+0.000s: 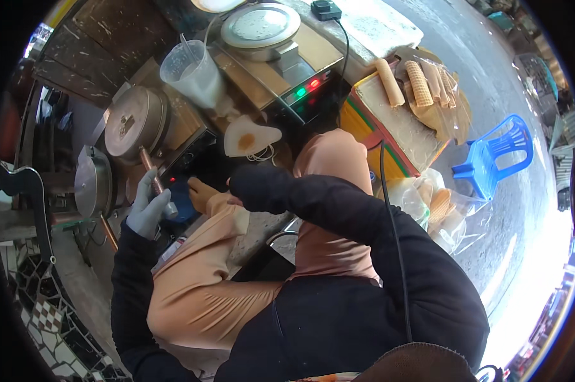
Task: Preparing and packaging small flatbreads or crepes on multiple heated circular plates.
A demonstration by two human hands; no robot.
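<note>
My left hand [146, 207], in a grey glove, is closed around the metal handle [147, 161] of a round waffle iron [125, 124] with its lid down. Below that iron stands another round iron [91, 183] with its own handle. My right forearm reaches across my knee. Most of my right hand [234, 201] is hidden by its dark sleeve, so its fingers cannot be made out. A bare foot [201, 193] lies between my two hands. Ahead of the right sleeve is a pale, flat rounded piece [252, 137] with a brown stain.
A plastic pitcher [193, 73] with whitish liquid stands between the irons and a third round iron [260, 27]. Rolled wafers [418, 84] lie on a colourful box [396, 130]. A bag of wafers [437, 207], a blue chair [491, 162] and a black cable [389, 210] are at right.
</note>
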